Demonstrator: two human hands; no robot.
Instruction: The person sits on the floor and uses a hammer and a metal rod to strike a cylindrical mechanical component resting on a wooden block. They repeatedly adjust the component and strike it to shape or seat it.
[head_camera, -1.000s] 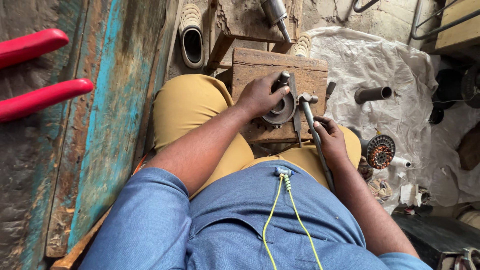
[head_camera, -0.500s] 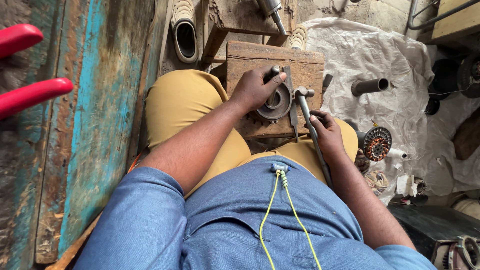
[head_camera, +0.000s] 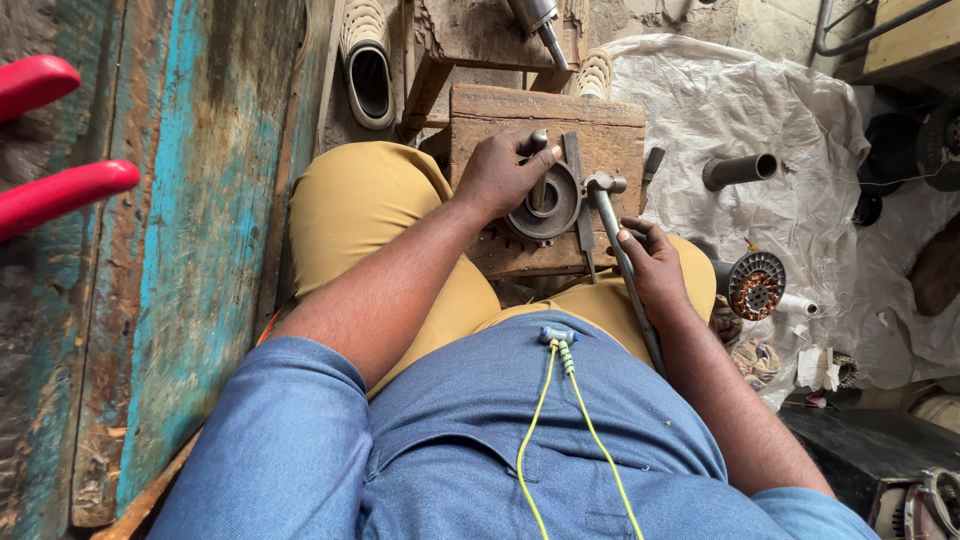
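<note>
At the upper centre, the left hand (head_camera: 497, 175) is closed on one round grey metal housing (head_camera: 545, 207) lying on one wooden block (head_camera: 610, 140); the right hand (head_camera: 655, 265) grips one steel hammer (head_camera: 612, 225).

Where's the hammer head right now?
In the head view, the hammer head sits on the wooden block, just right of the round metal housing under the left hand; the right hand grips its handle.

Dull grey metal hammer (head_camera: 612, 232) and round housing (head_camera: 545, 208), rough weathered wooden block (head_camera: 610, 130).
</note>
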